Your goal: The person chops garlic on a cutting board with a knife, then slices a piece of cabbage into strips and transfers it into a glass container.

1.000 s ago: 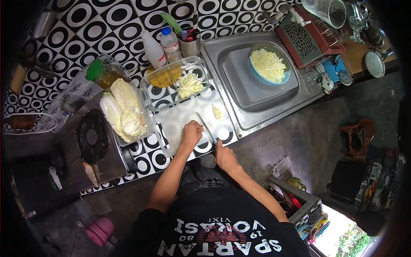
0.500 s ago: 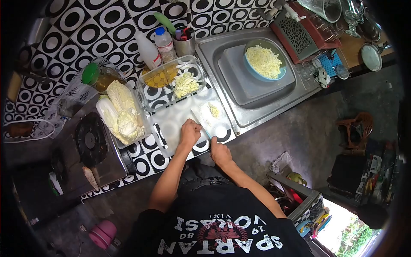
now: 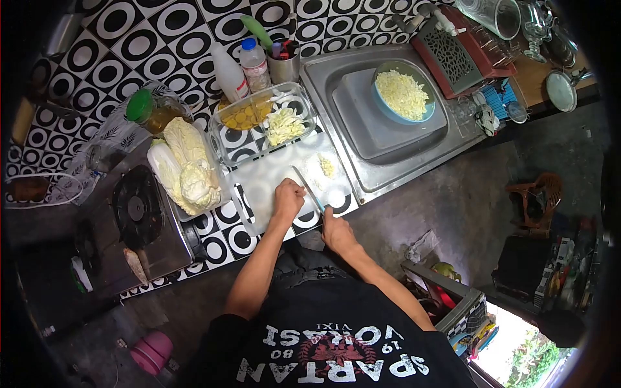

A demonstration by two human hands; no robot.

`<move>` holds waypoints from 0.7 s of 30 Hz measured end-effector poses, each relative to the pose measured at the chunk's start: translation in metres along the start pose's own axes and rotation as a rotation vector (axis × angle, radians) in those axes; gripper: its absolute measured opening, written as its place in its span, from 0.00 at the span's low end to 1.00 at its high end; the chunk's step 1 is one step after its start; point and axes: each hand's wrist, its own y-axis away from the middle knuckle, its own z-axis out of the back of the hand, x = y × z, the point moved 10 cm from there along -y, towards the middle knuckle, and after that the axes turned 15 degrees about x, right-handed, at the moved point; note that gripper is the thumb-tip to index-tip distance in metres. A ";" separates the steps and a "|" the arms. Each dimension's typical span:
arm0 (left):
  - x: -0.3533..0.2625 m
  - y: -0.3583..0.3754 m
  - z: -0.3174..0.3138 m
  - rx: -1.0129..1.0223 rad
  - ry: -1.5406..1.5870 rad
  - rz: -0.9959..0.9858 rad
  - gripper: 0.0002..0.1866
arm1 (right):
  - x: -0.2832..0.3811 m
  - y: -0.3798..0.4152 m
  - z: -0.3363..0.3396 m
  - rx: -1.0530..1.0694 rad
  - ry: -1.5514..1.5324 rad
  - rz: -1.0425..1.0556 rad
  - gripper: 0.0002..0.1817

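Observation:
My right hand (image 3: 337,234) grips a knife (image 3: 308,186) by its blue handle. The blade lies across a translucent cutting board (image 3: 259,173), pointing away from me. Just left of the blade, my left hand (image 3: 289,199) is curled down on the board; a small pale bit shows at its fingertips, too small to name. Right of the blade sits a little pile of finely chopped pale vegetable (image 3: 325,168). Behind the board stands a divided clear container (image 3: 218,145), with yellow-orange slices (image 3: 242,118) in one part and cut pale leaves (image 3: 284,126) in another.
Napa cabbages (image 3: 184,165) fill a clear tub at left, beside the gas stove (image 3: 136,204). In the metal sink (image 3: 362,184) at right, a blue bowl (image 3: 388,115) holds chopped cabbage (image 3: 402,92). Bottles (image 3: 254,64) and a utensil cup (image 3: 283,68) stand by the tiled wall.
My right hand and the knife have shifted slightly to the right. The left hand stays nearly in place. The whole view has moved a little.

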 end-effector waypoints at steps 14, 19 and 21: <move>-0.003 0.004 0.002 0.004 0.006 0.038 0.04 | 0.016 -0.027 0.006 -0.032 0.028 0.047 0.13; 0.003 0.007 0.004 0.041 0.029 0.061 0.04 | 0.025 -0.001 0.019 0.026 0.016 0.039 0.14; -0.002 0.010 0.010 0.035 0.041 0.047 0.05 | 0.023 -0.001 0.015 0.006 -0.021 0.041 0.16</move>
